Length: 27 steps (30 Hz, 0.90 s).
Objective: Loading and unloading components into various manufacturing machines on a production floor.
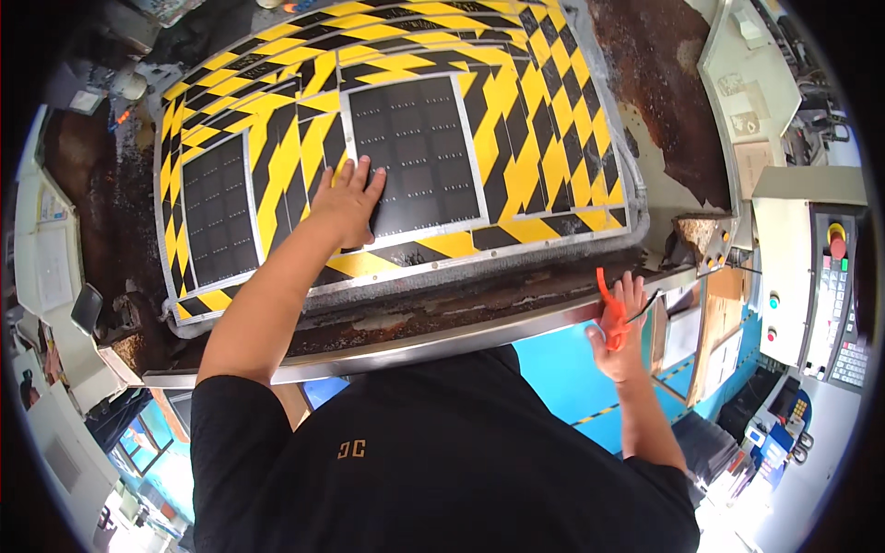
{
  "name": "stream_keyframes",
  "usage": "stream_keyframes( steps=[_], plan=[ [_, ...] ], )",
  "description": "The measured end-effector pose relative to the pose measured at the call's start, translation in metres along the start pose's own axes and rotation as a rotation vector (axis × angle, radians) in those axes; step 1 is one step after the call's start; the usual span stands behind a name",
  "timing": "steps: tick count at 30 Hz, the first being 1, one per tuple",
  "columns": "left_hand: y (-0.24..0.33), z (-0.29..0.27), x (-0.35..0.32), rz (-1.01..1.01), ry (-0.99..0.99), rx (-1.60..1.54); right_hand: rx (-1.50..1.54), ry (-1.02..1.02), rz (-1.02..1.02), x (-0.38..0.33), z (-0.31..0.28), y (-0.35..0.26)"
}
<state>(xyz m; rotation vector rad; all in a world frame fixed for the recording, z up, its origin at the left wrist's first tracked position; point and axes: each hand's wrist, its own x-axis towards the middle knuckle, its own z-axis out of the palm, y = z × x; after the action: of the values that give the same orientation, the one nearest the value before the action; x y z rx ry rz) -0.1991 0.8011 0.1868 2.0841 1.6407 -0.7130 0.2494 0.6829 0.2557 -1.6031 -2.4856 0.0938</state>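
My left hand [348, 205] lies with its fingers spread at the left edge of the right-hand black panel [419, 152], on a large board [369, 267] covered in yellow and black striped tape. Small rows of pale marks run across the panel. A second black panel [219, 212] is set in the board to the left, apart from my hand. By the metal front edge, my right hand [631, 355] has a bright orange tool [617, 318] with a thin black part against it. It seems held there, though some fingers reach out past it; its exact kind is unclear.
A metal rail [442, 343] runs along the front of the dark, rust-stained machine bed [659, 101]. At right stands a control panel [834, 276] with a red knob [836, 241] and keys. Scissors [802, 446] lie at the lower right. Blue floor [558, 369] shows below.
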Motion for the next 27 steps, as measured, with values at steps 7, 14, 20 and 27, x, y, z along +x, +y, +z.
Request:
stream_keyframes(
  steps=[7,14,20,27],
  plan=[
    [-0.009,0.021,-0.008,-0.055,0.148,-0.025,0.164,-0.491,0.382,0.088,-0.013,-0.086],
    [-0.113,0.067,-0.107,-0.405,0.945,-1.857,0.508,-0.452,-0.145,0.007,-0.032,-0.140],
    [0.017,0.114,-0.250,-0.059,1.109,-0.688,0.522,-0.305,-0.099,-0.074,-0.034,-0.179],
    [0.107,0.227,-0.403,0.573,0.933,-0.872,0.292,-0.320,-0.255,-0.167,-0.019,-0.206]
  ],
)
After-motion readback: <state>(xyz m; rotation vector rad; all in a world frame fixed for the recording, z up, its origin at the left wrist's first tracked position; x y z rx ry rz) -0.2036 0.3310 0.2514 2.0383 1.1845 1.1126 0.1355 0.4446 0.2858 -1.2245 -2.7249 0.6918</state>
